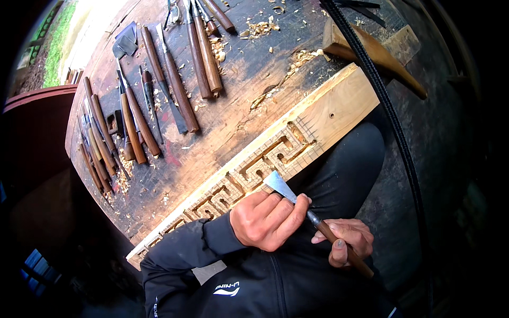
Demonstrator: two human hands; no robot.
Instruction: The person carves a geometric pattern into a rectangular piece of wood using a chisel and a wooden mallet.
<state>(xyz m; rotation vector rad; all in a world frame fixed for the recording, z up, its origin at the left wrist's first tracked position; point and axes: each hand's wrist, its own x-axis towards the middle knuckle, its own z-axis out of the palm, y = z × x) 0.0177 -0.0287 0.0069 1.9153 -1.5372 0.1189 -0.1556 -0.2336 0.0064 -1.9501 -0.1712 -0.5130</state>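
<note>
A chisel (281, 185) with a broad, flared steel blade and a brown wooden handle is held at a slant in front of my body. My left hand (268, 221) is closed around the blade just behind its wide edge. Lower on the right, my right hand (350, 241) wraps the wooden handle. The blade's edge overlaps the near side of a long pale wooden board (347, 98); whether it touches cannot be told. Angular, maze-like grooves and pencilled grid lines run along the board, which lies diagonally at the table's near edge, over my leg.
Several wood-handled chisels (177, 85) lie spread over the worn wooden table (228, 127), at the left and far side. A wooden mallet (376, 50) rests at the far right. Wood shavings (260, 27) are scattered about. A black braided cord (395, 114) hangs across the right side.
</note>
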